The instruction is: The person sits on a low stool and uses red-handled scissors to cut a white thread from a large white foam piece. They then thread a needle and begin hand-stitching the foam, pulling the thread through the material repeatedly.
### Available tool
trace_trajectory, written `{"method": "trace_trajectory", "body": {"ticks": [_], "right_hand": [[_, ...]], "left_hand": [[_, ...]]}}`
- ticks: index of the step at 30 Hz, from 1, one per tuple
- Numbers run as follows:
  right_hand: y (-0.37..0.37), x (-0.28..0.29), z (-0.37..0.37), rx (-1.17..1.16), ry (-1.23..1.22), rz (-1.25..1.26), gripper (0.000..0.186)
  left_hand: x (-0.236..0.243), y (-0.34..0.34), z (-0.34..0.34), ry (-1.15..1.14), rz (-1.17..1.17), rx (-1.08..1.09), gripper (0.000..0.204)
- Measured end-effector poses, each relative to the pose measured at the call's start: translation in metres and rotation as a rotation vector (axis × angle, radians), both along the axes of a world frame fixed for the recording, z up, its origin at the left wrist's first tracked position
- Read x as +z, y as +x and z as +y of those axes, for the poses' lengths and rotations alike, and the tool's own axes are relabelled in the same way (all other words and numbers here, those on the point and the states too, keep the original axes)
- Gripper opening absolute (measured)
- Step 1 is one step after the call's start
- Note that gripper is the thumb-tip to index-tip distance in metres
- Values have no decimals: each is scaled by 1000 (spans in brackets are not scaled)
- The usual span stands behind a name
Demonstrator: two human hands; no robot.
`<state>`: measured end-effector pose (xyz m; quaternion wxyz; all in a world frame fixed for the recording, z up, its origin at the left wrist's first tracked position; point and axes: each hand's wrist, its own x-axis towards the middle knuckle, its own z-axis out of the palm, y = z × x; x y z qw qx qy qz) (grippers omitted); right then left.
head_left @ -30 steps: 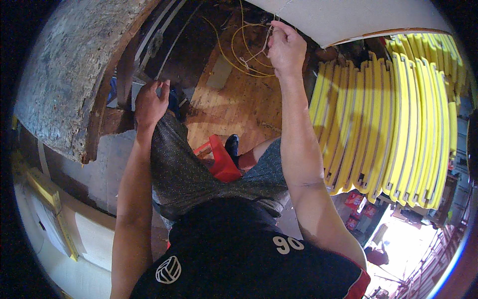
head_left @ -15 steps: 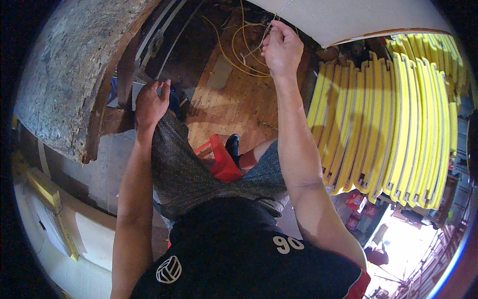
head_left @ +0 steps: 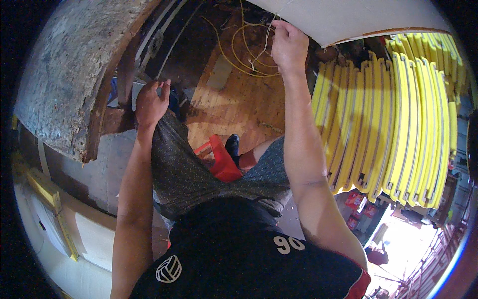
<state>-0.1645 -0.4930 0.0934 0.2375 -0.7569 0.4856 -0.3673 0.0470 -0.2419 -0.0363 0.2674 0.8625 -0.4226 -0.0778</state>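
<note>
My right hand [head_left: 290, 48] is raised at the top, beside the edge of a pale panel [head_left: 353, 20]. Its fingers are closed in a pinch on a thin pale string [head_left: 267, 42], whose loose end dangles below the fingertips. Further down and to the left, my left hand [head_left: 153, 103] rests by my knee on the dark patterned shorts [head_left: 174, 154]. Thumb and forefinger stand apart there, with nothing between them; its other fingers are partly hidden.
Yellow-edged padded pieces [head_left: 378, 124] stand in a dense row at right. A worn, curved wooden block [head_left: 74, 74] rises at left. Beneath me is a red stool [head_left: 224, 162]; a yellow cord [head_left: 234, 55] lies looped on the wooden floor [head_left: 239, 104].
My right hand has shifted slightly to the right, and the string now hangs straighter below it. The left hand has stayed where it was.
</note>
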Motion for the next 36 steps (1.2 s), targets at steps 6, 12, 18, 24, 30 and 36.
{"method": "trace_trajectory", "body": {"ticks": [6,12,18,24,30,36], "right_hand": [[-8,8,-14,142,-75,165,27],[-19,31,-22,215,-107,345,28],[-24,32,-28,247,-262,456,27],[-23,29,-25,265,-344,497,26],[-11,55,-11,231,-244,651,24],[-36,26,-23,163,224,65,21]], "left_hand": [[2,-2,-2,-5,27,1,39],[11,-5,-3,1,41,5,39],[5,-6,-5,3,29,-13,38],[1,-14,-13,12,-5,-6,41],[12,-25,-20,146,20,-47,42],[11,-19,-13,28,-97,-18,43]]}}
